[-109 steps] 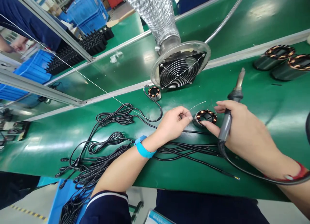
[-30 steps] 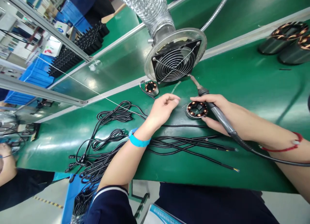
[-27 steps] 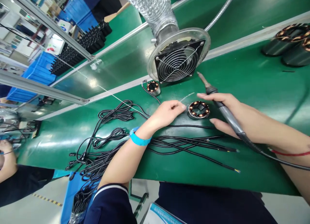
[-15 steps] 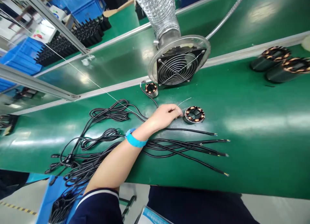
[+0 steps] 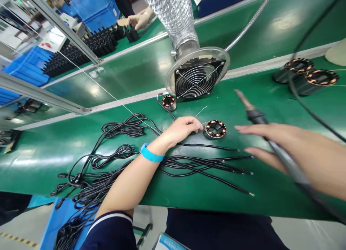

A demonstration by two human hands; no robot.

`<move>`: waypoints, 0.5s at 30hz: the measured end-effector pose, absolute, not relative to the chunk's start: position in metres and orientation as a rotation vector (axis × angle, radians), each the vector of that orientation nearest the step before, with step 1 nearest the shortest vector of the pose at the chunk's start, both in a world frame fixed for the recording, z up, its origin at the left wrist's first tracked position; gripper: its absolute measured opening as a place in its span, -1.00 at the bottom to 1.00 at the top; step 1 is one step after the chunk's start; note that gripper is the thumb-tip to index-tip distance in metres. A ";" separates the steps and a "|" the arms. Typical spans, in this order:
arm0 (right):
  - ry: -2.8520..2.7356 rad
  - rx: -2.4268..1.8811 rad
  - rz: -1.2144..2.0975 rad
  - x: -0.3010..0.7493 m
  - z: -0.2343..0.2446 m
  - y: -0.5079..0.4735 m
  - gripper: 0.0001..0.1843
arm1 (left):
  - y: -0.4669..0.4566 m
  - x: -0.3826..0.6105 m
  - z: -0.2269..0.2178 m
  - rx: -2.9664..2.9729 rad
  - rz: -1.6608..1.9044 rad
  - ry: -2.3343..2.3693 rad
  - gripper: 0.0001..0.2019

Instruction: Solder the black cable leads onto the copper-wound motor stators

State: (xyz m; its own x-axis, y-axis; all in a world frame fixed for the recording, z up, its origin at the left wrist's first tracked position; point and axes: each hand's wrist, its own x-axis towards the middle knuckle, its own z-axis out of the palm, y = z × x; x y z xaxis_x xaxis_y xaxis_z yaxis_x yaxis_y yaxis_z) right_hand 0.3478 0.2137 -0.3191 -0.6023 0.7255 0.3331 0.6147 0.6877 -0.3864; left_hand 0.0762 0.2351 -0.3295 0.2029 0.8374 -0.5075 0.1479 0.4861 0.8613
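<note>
My left hand [image 5: 185, 130] is closed in a pinch on thin solder wire [image 5: 200, 112], whose free end sticks out past the fingers. Just right of those fingertips, a small motor stator [image 5: 215, 129] with copper windings sits upright on the green bench. From the right side comes my right hand [image 5: 294, 145], slightly blurred, with a soldering iron [image 5: 258, 117] lying across it. The iron's tip points up and left; thumb and fingers are partly stretched out around the handle, apart from the stator. Black cables [image 5: 208, 145] run beneath my left wrist, their stripped ends to the right.
A round fume hood with fan grille [image 5: 196, 80] hangs over the bench behind the stator. Another small stator [image 5: 168, 102] stands beside it, and two larger stators [image 5: 300, 66] at back right. The iron's cord [image 5: 310, 111] crosses the right side. A co-worker's hand [image 5: 139, 21] touches black parts beyond.
My right hand has come into view from the right with the soldering iron. The left hand keeps its pinch beside the stator. A co-worker's hand has appeared at the back.
</note>
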 end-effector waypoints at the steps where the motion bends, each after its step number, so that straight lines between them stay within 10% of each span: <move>1: -2.483 -0.929 0.265 0.332 -0.322 0.217 -0.57 | 0.235 0.076 -0.329 0.936 0.608 1.286 -0.84; 15: -2.425 -0.919 0.375 0.285 -0.359 0.230 -0.65 | 0.237 0.088 -0.334 0.937 0.742 1.113 -0.81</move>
